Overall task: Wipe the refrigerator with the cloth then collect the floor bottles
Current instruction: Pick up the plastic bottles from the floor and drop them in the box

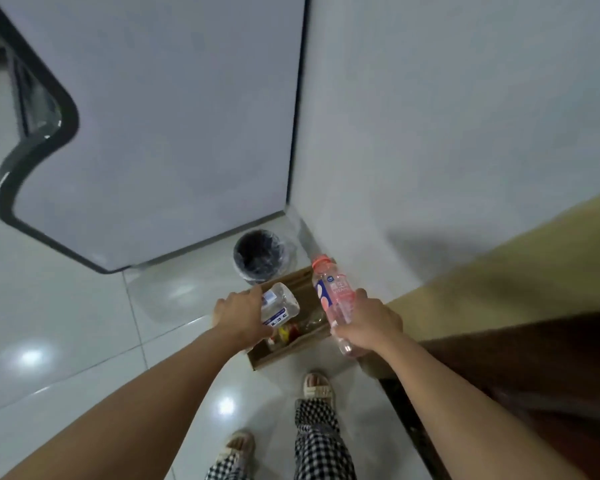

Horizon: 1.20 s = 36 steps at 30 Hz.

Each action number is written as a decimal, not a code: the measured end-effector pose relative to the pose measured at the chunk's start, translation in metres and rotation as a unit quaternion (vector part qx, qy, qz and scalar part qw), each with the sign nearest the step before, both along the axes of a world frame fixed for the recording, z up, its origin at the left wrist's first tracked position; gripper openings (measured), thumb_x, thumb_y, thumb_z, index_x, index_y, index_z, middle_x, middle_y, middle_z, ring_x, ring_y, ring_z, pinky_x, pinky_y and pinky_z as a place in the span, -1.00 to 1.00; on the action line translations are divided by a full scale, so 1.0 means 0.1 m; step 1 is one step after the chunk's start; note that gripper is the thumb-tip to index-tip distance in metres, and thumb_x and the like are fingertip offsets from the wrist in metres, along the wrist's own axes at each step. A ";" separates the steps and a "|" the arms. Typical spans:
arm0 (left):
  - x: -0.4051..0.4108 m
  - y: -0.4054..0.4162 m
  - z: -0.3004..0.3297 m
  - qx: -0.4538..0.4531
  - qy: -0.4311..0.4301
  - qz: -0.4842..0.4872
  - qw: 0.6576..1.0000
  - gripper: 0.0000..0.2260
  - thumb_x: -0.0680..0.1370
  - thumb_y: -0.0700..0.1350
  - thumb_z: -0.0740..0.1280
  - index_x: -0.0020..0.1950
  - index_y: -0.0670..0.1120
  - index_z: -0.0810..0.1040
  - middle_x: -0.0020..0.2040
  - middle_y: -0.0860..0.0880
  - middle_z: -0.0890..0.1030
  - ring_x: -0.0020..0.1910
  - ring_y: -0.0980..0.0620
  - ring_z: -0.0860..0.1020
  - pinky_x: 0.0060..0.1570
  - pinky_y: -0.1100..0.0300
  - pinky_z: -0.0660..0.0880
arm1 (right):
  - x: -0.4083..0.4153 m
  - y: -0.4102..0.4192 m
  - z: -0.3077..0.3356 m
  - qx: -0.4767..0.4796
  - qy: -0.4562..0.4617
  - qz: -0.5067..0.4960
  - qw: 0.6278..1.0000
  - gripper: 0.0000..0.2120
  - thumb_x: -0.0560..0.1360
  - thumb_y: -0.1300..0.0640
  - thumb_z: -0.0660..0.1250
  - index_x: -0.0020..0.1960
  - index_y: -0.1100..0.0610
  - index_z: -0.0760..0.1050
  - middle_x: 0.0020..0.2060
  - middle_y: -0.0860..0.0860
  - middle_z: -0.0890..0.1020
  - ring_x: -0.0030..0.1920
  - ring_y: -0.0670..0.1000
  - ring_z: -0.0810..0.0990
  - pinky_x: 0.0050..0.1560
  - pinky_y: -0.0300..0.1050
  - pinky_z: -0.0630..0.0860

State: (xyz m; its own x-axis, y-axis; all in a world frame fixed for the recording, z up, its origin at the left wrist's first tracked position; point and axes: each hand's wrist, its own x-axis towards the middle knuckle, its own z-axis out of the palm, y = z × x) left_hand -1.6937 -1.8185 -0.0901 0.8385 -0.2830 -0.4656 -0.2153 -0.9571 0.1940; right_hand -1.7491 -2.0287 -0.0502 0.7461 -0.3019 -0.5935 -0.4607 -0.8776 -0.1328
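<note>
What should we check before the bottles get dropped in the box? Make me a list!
1. Left hand grips the clear bottle: ok.
2. Right hand grips the pink bottle: ok.
3. Clear bottle hangs over the cardboard box: ok.
4. Pink bottle over the box: cannot tell, it looks near the right edge.
5. Room left in the box: cannot tell, some things already lie inside.

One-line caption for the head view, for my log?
Left hand and right hand each hold a plastic bottle above the cardboard box by the refrigerator.
</note>
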 end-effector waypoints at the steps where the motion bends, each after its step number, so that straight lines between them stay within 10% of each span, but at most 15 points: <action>1: 0.06 -0.07 -0.08 0.003 0.005 0.017 1.000 -0.47 0.37 0.17 0.43 0.24 -0.01 0.37 0.11 -0.02 0.59 0.04 -0.03 0.53 -0.02 0.11 0.38 | 0.13 -0.08 -0.10 0.007 0.004 0.016 1.000 -0.39 0.37 -0.20 0.36 0.26 0.11 0.27 0.07 0.04 0.58 0.05 0.09 0.59 -0.02 -0.07 0.51; 17: 0.64 -0.82 -3.19 0.015 0.112 0.133 0.985 -0.49 0.35 0.14 0.45 0.20 0.03 0.36 0.09 -0.03 0.55 0.09 -0.06 0.48 0.15 -0.02 0.36 | 1.03 -0.69 -3.50 0.139 0.147 -0.001 0.979 -0.54 0.39 -0.10 0.43 0.18 0.06 0.40 -0.17 -0.04 0.61 -0.24 -0.06 0.63 -0.14 -0.08 0.60; 24: 0.94 -0.93 -4.71 0.056 0.116 0.096 0.987 -0.51 0.39 0.10 0.44 0.24 0.01 0.39 0.15 -0.07 0.55 0.17 -0.10 0.47 0.13 0.02 0.33 | 1.25 -0.85 -4.95 0.133 0.138 -0.033 0.981 -0.62 0.40 -0.11 0.43 0.06 -0.04 0.32 -0.25 -0.11 0.46 -0.33 -0.15 0.47 -0.41 -0.23 0.29; 36: 1.06 -1.20 -5.90 0.074 0.109 0.035 0.991 -0.41 0.43 0.07 0.41 0.38 -0.07 0.29 0.21 -0.14 0.51 0.24 -0.16 0.43 0.25 -0.04 0.28 | 1.39 -0.74 -6.06 0.086 0.106 -0.075 0.988 -0.29 0.39 -0.10 0.45 0.40 0.08 0.22 0.20 0.10 0.47 0.17 0.14 0.50 -0.02 -0.06 0.39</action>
